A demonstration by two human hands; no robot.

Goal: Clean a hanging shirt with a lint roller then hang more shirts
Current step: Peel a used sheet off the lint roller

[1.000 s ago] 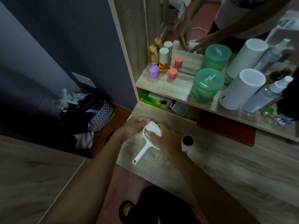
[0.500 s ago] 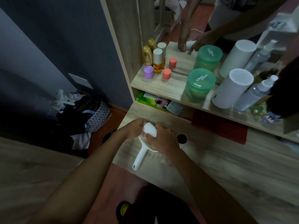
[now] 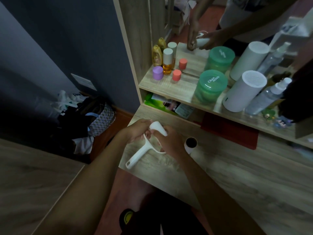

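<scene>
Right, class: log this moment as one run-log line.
stage: preparing lint roller | left hand: grips roller end | right hand: grips lint roller | spare roll: upright on desk | shirt: out of view

The lint roller (image 3: pixel 147 144) is held over the left end of the tabletop (image 3: pixel 237 167), with the left hand (image 3: pixel 137 131) at its left and the right hand (image 3: pixel 171 141) at its right. Just right of the lint roller, a spare roll (image 3: pixel 191 145) is stood on the tabletop. Behind the lint roller, a shelf (image 3: pixel 171 87) is set, on which bottles and two jars are placed; far left of the lint roller, bags (image 3: pixel 94 116) are piled on the floor.
</scene>
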